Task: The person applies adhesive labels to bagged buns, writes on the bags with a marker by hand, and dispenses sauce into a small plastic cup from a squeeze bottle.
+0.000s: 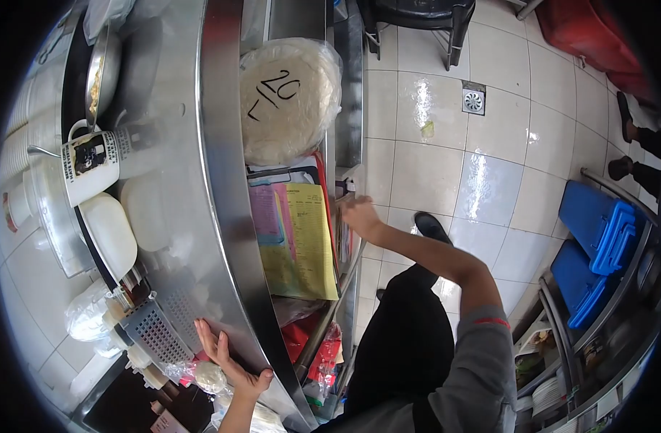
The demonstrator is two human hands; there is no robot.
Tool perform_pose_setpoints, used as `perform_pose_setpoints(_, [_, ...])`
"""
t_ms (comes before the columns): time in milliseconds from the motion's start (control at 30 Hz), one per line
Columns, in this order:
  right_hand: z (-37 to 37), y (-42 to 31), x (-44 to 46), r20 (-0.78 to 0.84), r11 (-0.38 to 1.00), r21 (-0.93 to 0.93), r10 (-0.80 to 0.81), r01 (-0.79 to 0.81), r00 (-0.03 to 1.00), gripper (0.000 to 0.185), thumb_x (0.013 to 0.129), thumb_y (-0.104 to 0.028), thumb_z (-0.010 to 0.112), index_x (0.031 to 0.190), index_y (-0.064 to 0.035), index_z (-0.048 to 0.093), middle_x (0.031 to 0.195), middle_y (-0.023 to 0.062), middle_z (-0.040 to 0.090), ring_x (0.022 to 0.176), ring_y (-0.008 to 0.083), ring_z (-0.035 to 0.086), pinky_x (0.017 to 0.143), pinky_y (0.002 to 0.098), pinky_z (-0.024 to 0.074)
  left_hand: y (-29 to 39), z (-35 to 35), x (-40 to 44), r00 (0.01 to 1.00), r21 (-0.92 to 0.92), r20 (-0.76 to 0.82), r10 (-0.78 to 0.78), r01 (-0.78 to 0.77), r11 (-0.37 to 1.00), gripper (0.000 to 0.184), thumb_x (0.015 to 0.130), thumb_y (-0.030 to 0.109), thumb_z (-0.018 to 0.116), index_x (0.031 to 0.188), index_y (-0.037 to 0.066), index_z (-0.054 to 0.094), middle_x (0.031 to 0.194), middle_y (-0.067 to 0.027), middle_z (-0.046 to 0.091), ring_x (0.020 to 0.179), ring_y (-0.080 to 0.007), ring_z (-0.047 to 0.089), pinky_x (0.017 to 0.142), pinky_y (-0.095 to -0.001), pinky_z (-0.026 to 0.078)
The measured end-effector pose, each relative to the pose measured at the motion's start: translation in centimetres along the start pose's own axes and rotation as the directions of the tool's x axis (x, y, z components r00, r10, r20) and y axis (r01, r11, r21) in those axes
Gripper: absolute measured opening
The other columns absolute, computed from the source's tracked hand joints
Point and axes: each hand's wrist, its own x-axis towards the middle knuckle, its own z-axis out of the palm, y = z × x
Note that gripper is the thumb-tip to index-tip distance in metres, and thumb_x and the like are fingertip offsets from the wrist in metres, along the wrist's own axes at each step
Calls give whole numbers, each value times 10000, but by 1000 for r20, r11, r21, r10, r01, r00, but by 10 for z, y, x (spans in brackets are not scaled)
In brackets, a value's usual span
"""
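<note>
My left hand (229, 357) rests on the edge of the steel counter (179, 238), its fingers stretched out and thumb spread, holding nothing. Farther right, my right hand (361, 218) is at the side of a narrow pale drawer or bin (350, 177) beside the shelf under the counter. Its fingers look curled in, and what they grip, if anything, is hidden. Left of that hand lie a yellow form sheet (309, 238) and pink papers (264, 206) on a shelf. Above them sits a plastic-wrapped stack of round flatbreads (290, 101) with black marker writing.
A white mug (90, 169), a white container (108, 229) and a grey perforated basket (155, 330) stand on the counter. Blue folded chairs or boards (597, 224) lean at the right. A black stool (420, 18), a floor drain (474, 97) and another person's feet (623, 144) are on the tiled floor.
</note>
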Motion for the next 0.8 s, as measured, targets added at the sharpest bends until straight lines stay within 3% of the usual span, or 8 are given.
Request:
perform_pose_setpoints(100, [-17, 34, -49, 134, 837, 480, 225, -262, 965, 208, 778, -86, 542, 965, -9, 590, 799, 134, 649, 819, 324, 651, 697, 440, 514, 1, -2, 1, 1000, 23, 22, 12, -12, 1000, 913, 804, 713, 486, 1448, 109, 253, 1501, -262, 135, 1396, -437, 128, 1107, -559, 126])
perform_pose_setpoints(200, [27, 35, -89, 229, 412, 741, 588, -530, 776, 203, 817, -72, 523, 979, 39, 577, 897, 149, 679, 809, 276, 657, 727, 400, 508, 2, -2, 3, 999, 37, 36, 25, -26, 999, 917, 820, 713, 461, 1453, 90, 237, 1505, -267, 121, 1402, -426, 123, 1114, -541, 124])
perform_pose_setpoints(267, [132, 1, -113, 351, 115, 873, 529, -474, 773, 219, 889, -134, 502, 960, 54, 590, 842, 125, 679, 714, 179, 606, 678, 353, 477, 1, -3, 2, 999, 38, 41, 31, -33, 999, 910, 817, 702, 472, 1453, 95, 236, 1501, -272, 127, 1394, -445, 124, 1103, -566, 122])
perform_pose_setpoints(333, [165, -65, -109, 473, -80, 831, 621, -550, 625, 290, 943, -247, 500, 929, 0, 651, 646, -16, 461, 618, 117, 422, 587, 309, 395, -1, -2, 0, 999, 28, 35, 32, -33, 999, 903, 804, 685, 502, 1454, 116, 238, 1496, -277, 140, 1379, -480, 128, 1082, -614, 119])
perform_pose_setpoints(367, [82, -66, -97, 607, -366, 793, 545, -487, 578, 251, 940, -186, 480, 1015, -55, 679, 658, -54, 429, 601, 94, 392, 554, 283, 362, -1, -3, 1, 998, 37, 42, 39, -41, 998, 905, 804, 683, 502, 1453, 111, 236, 1496, -278, 142, 1378, -482, 129, 1080, -617, 118])
perform_pose_setpoints(433, [81, -74, -91, 603, -459, 798, 581, -391, 547, 261, 934, -136, 445, 1001, -94, 693, 681, -67, 404, 604, 77, 365, 555, 262, 333, 2, -3, 3, 997, 51, 52, 50, -53, 997, 908, 805, 679, 501, 1452, 101, 232, 1494, -279, 146, 1375, -486, 131, 1077, -623, 115])
perform_pose_setpoints(667, [120, -71, -44, 570, -268, 821, 331, -505, 751, 267, 905, -103, 458, 1152, -97, 560, 747, -34, 527, 691, 66, 462, 602, 240, 371, 5, -3, 6, 997, 44, 47, 57, -59, 997, 915, 789, 681, 516, 1444, 104, 242, 1486, -283, 171, 1370, -492, 136, 1071, -632, 108])
perform_pose_setpoints(800, [115, -95, 0, 772, -704, 543, 204, -458, 602, 342, 940, -290, 475, 1206, -84, 532, 956, 61, 622, 832, 161, 569, 697, 307, 454, 1, 0, 5, 999, 7, -4, 47, -47, 999, 865, 802, 669, 502, 1424, 105, 293, 1474, -291, 208, 1368, -492, 149, 1071, -629, 101])
